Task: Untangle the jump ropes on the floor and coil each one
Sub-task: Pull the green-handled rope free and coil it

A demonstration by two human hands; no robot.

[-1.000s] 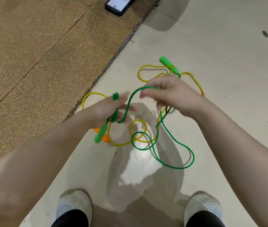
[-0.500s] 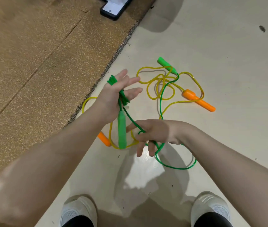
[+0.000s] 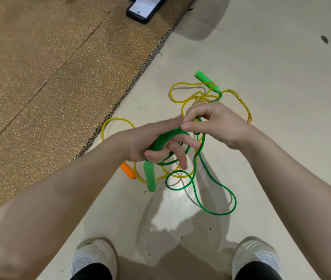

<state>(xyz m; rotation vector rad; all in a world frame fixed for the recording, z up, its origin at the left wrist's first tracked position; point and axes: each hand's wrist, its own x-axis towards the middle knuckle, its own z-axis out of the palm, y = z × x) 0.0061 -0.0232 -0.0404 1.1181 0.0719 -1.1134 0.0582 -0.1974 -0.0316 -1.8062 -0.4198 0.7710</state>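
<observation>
I see a brown mat [image 3: 39, 77] on the left, its edge meeting the pale floor [image 3: 271, 57]. An orange handle [image 3: 127, 170] lies by that edge. My left hand [image 3: 140, 144] is closed on several loops of green rope [image 3: 217, 199]; 1 green handle [image 3: 150, 177] hangs below it. My right hand [image 3: 217, 126] pinches the same rope just beside the left fingers. The slack trails onto the floor between my 2 shoes. The yellow rope [image 3: 182, 89] sprawls on the floor under both hands, crossing the green. A 2nd green handle [image 3: 206, 80] lies beyond it.
</observation>
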